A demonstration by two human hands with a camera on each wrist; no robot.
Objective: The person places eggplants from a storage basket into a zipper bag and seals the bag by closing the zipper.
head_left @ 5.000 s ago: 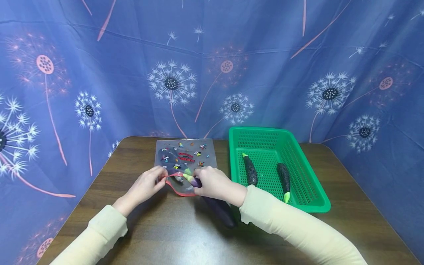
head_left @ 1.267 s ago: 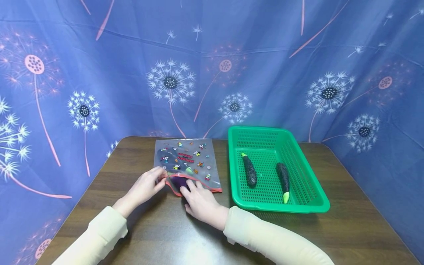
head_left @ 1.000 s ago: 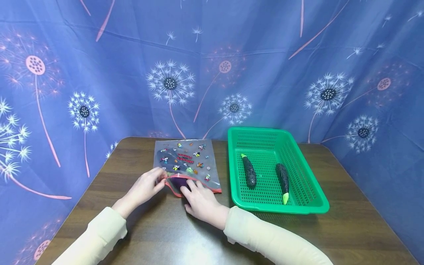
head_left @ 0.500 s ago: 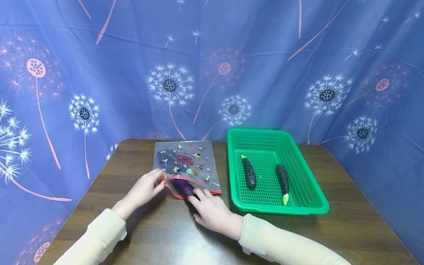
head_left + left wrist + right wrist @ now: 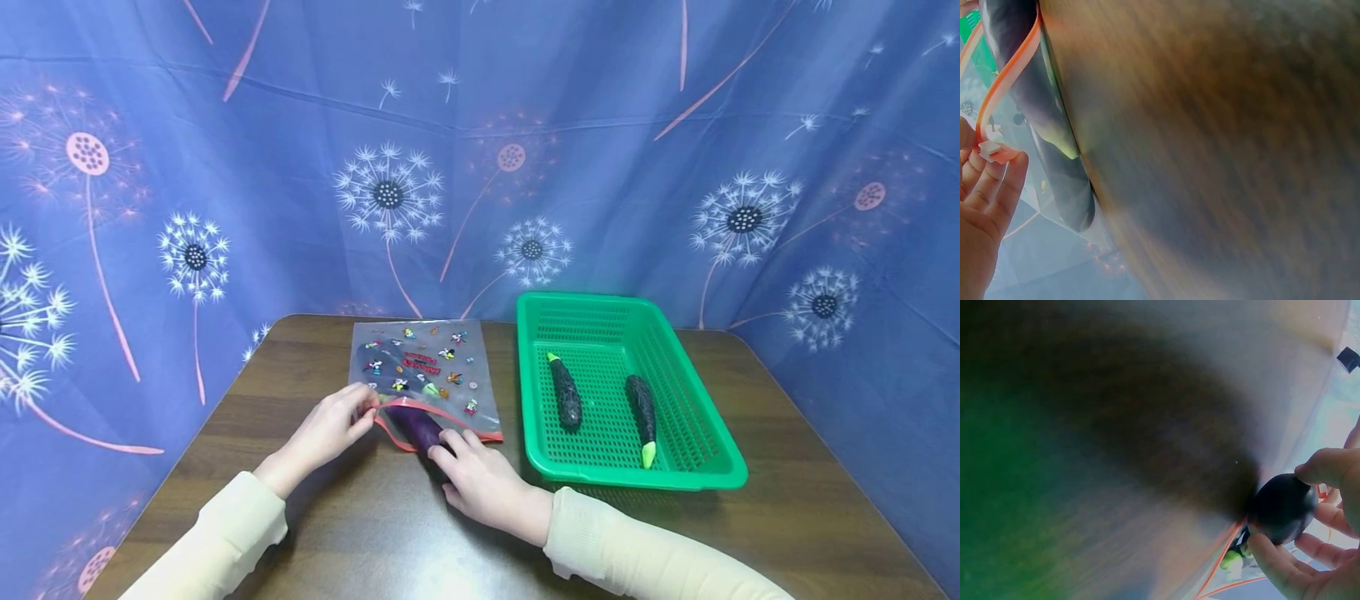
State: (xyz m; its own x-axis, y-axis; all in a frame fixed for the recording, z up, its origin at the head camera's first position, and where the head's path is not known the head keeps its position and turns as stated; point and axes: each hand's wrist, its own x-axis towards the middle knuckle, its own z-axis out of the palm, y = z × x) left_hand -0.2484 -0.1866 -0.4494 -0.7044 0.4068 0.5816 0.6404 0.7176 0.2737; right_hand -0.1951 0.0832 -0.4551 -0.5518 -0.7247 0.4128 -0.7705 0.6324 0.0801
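A clear zip bag (image 5: 468, 379) printed with cartoon figures lies flat, its red-edged mouth gaping toward me. At the mouth's left end my left hand (image 5: 330, 429) pinches the edge; in the left wrist view its fingertips are at a small pale slider (image 5: 990, 150) on the strip. A purple eggplant (image 5: 416, 427) lies partly inside the mouth, its blunt end sticking out. My right hand (image 5: 483, 479) grips that end, with thumb and fingers spread round it in the right wrist view. Through the plastic show a green stem (image 5: 431, 389) and a second dark rounded end (image 5: 1075, 212).
Right of the bag stands a green perforated basket (image 5: 528, 417). Inside it lie two dark eggplants, one on the left (image 5: 566, 396) and one on the right (image 5: 642, 417). The wooden table (image 5: 360, 525) ends at a blue dandelion-print curtain (image 5: 600, 150).
Five seconds ago my right hand held the eggplant near its stem at the bag's mouth. Since one second ago that hand has shifted right and toward me, and more of the eggplant shows.
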